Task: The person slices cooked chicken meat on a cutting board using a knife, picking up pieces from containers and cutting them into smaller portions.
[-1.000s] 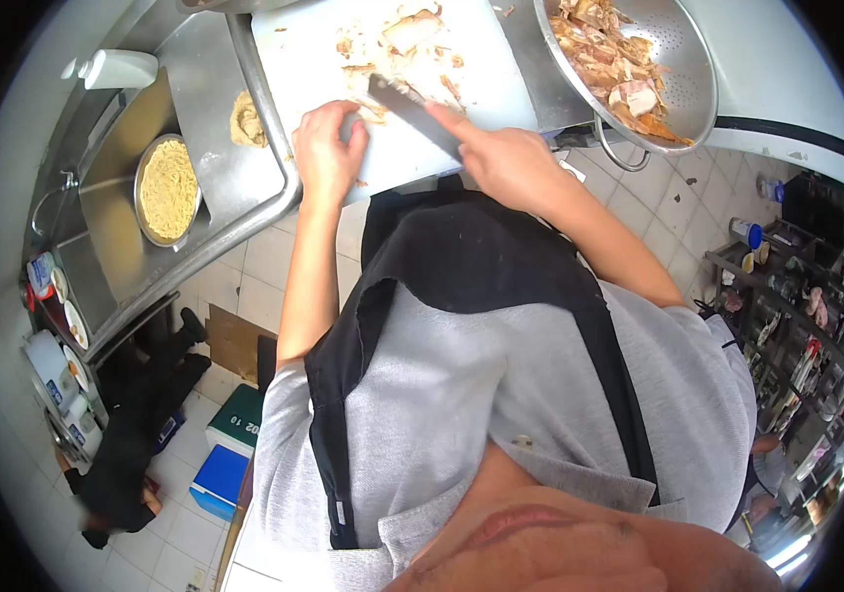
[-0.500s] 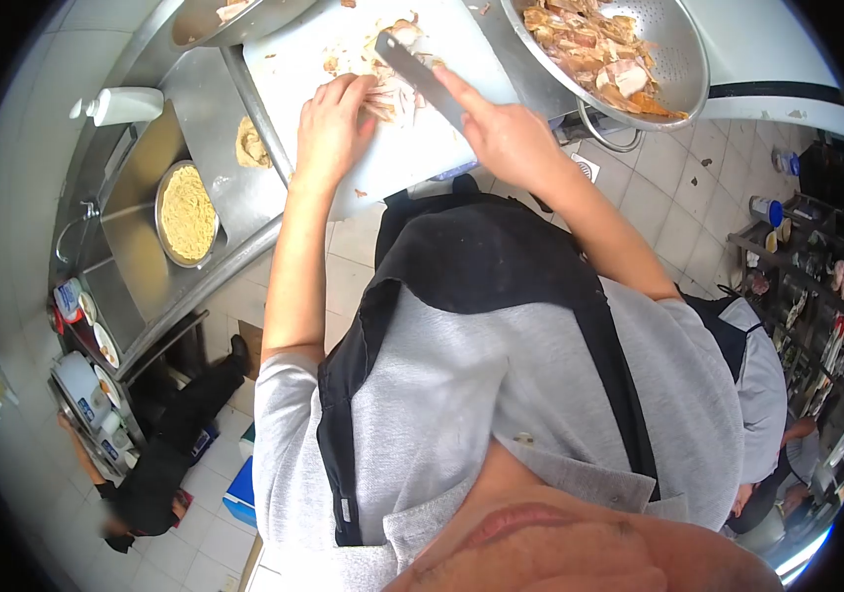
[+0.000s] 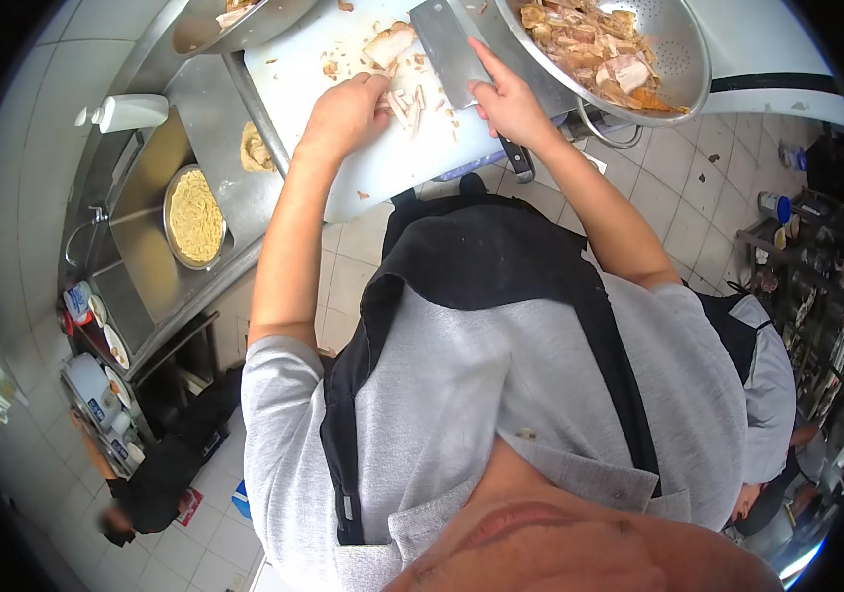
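In my right hand (image 3: 513, 107) is a cleaver (image 3: 448, 57), its broad blade turned flat over the cutting board and its black handle pointing back towards me. My left hand (image 3: 345, 116) is curled at the left of a small pile of pale sliced meat (image 3: 405, 109), fingertips closed on the edge of the strips. A larger chunk of cooked meat (image 3: 389, 44) lies just beyond, beside the blade. Small scraps are scattered over the white cutting board (image 3: 372, 178).
A steel colander (image 3: 680, 69) full of browned meat pieces stands at right. Upper left is a steel bowl (image 3: 244, 30). The sink counter at left holds a pan of yellow food (image 3: 197, 217), a doughy lump (image 3: 255, 148) and a white bottle (image 3: 134, 112). Other people are behind on both sides.
The cleaver has turned from edge-down over the meat to flat and moved right, off the slices. My left hand has shifted slightly, with its fingers more curled.
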### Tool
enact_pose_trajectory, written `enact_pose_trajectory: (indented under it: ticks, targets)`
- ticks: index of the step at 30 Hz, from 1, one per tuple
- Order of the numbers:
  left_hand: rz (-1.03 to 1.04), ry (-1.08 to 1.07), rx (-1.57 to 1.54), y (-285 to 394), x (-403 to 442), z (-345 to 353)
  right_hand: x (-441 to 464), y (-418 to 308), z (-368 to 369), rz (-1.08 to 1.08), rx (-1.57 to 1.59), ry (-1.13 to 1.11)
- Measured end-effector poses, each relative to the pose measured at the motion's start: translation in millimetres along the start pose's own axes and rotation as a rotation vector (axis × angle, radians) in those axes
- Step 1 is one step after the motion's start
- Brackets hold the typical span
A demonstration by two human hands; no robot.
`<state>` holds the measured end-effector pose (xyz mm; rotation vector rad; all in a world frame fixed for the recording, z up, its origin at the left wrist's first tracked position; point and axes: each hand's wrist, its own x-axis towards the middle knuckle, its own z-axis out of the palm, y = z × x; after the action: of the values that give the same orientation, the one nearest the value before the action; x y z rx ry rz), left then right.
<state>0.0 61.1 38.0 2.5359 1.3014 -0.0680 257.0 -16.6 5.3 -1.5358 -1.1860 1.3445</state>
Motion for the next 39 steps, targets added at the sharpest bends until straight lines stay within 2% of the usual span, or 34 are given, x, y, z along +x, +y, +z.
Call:
enact_pose_trajectory:
  ticks: [4, 6, 7, 9, 13, 16, 19, 23, 25, 27, 29, 31, 34, 38, 39]
  targets:
    - [-0.053, 0.165, -0.059, -8, 4, 14, 2, 1, 0, -0.027, -0.013, -0.016]
    - [-0.227, 0.05, -0.25, -11, 4, 6, 0, -3, -2, -0.006, -0.008, -0.02]
    - [-0.227, 0.056, -0.248, -16, 3, 4, -1, -6, -2, 0.013, -0.003, -0.025]
    - [-0.28, -0.029, -0.489, -31, -1, -4, 0, -6, -2, 0.006, -0.002, -0.023]
    - [-0.274, -0.059, -0.624, -55, -8, -24, 5, -1, -2, 0.018, 0.015, -0.033]
    - [-0.287, -0.131, -0.835, -69, -12, -46, 4, -7, -5, 0.065, 0.015, -0.057]
    - [-0.338, -0.18, -0.858, -75, -10, -71, 5, -4, -8, 0.093, 0.035, -0.073]
    - [-0.186, -0.136, -0.886, -62, 12, -100, 2, -7, -11, 0.087, 0.012, -0.083]
    - [-0.224, -0.159, -0.819, -42, 27, -122, 0, -11, -12, 0.092, -0.001, -0.089]
    - [-0.138, -0.128, -0.811, -28, 45, -130, -1, -9, -12, 0.08, 0.005, -0.078]
    - [-0.178, -0.239, -0.798, -14, 60, -145, 1, -8, -11, 0.07, 0.008, -0.075]
    - [-0.105, -0.203, -0.798, -16, 78, -135, 1, -7, -11, 0.067, 0.026, -0.074]
    - [-0.036, -0.287, -0.916, -6, 97, -137, -1, -8, -11, 0.063, 0.011, -0.074]
    - [0.085, -0.24, -0.904, 9, 135, -169, -1, -10, -13, 0.038, 0.009, -0.086]
    - [0.11, -0.142, -0.879, 17, 149, -179, -1, -8, -14, 0.046, 0.014, -0.089]
